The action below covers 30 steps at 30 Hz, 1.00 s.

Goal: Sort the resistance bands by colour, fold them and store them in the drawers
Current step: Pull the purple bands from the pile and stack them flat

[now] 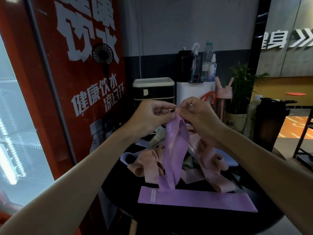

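A purple resistance band point(174, 150) hangs as a loop above the black round table point(194, 221). My left hand point(152, 114) and my right hand point(198, 114) pinch its top edge side by side. A second purple band point(196, 200) lies flat near the table's front. Behind it is a heap of pink bands point(210, 165), with green bands point(158, 135) and pale lilac bands point(127, 157) mixed in. A small black drawer unit with a cream top point(153, 89) stands at the back of the table.
A red drinks fridge point(81, 82) with a clipped black fan point(102, 53) stands at the left. Behind the table are spray bottles point(196, 65) on a white box, a pink bottle point(224, 99), a potted plant point(242, 85) and a dark shaker point(271, 119).
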Tool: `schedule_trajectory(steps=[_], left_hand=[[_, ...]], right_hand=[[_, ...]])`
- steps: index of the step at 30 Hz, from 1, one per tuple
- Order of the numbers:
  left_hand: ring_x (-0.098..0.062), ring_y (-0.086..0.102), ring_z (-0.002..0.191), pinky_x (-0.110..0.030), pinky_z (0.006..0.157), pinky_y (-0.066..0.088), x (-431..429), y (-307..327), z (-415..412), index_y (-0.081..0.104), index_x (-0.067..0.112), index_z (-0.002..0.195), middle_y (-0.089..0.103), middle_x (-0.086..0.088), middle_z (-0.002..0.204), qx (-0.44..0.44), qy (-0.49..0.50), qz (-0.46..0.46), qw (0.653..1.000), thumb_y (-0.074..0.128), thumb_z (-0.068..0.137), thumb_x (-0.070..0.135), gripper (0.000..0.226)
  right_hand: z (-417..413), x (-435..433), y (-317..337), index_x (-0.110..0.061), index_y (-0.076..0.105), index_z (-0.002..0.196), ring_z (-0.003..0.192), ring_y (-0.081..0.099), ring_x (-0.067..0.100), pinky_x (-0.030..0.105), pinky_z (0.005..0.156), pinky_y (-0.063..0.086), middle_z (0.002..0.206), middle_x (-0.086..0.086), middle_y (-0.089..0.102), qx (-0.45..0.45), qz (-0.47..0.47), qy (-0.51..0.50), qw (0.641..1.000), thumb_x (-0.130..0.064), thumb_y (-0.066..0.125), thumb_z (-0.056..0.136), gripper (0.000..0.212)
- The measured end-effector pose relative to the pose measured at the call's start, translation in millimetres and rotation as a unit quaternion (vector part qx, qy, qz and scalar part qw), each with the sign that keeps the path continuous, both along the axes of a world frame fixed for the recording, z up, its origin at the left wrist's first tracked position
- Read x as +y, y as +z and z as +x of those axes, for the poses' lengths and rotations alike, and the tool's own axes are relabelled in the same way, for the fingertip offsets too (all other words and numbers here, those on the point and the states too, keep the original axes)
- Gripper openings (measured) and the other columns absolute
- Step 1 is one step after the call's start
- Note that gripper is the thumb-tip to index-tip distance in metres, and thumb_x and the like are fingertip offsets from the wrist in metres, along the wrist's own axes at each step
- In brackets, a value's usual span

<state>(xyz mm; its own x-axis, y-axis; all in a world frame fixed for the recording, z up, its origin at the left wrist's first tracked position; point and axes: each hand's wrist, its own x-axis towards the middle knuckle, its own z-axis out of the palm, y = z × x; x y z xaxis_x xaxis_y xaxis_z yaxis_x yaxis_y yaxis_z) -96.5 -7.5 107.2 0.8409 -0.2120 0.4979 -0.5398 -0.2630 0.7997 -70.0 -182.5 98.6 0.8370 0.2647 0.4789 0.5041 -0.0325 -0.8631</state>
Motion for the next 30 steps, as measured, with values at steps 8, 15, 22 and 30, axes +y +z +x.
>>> schedule_trajectory(steps=[8,15,22,30], left_hand=[[-0.027,0.071,0.092,-0.035,0.082,0.060,-1.1,-3.6,6.0,0.074,0.003,0.101,0.075,-0.014,0.096,-0.047,0.057,0.012,0.997,0.066,0.093,0.007,0.013],[-0.001,0.060,0.072,-0.014,0.066,0.047,-2.5,0.6,8.7,0.071,0.007,0.093,0.069,-0.003,0.083,-0.092,0.126,0.017,0.988,0.064,0.095,0.010,0.008],[-0.014,0.071,0.086,-0.023,0.077,0.058,-7.3,10.2,4.0,0.072,0.009,0.103,0.074,-0.005,0.095,-0.083,0.083,0.038,0.992,0.068,0.092,0.014,0.013],[-0.014,0.067,0.075,-0.027,0.069,0.056,-14.8,16.6,3.7,0.070,0.011,0.088,0.072,-0.010,0.085,-0.090,0.122,-0.060,0.987,0.065,0.095,0.012,0.009]], right_hand=[[-1.6,3.0,-5.7,-0.002,0.065,0.082,0.070,0.058,0.013,0.031,0.069,0.048,0.075,0.012,0.064,0.004,0.014,-0.005,1.000,-0.028,0.051,0.100,0.035],[-4.9,2.0,-7.8,-0.002,0.068,0.096,0.079,0.065,0.029,0.038,0.077,0.056,0.091,0.017,0.070,-0.056,-0.035,-0.058,0.996,-0.013,0.065,0.091,0.012],[-9.6,1.8,-1.3,-0.008,0.066,0.089,0.079,0.066,0.036,0.050,0.077,0.055,0.083,0.016,0.070,-0.054,-0.021,-0.067,0.996,-0.016,0.059,0.095,0.012],[-9.6,3.1,-22.0,-0.008,0.054,0.122,0.096,0.071,0.028,0.049,0.090,0.056,0.107,0.014,0.072,0.088,-0.011,0.052,0.995,-0.014,0.074,0.084,0.043]])
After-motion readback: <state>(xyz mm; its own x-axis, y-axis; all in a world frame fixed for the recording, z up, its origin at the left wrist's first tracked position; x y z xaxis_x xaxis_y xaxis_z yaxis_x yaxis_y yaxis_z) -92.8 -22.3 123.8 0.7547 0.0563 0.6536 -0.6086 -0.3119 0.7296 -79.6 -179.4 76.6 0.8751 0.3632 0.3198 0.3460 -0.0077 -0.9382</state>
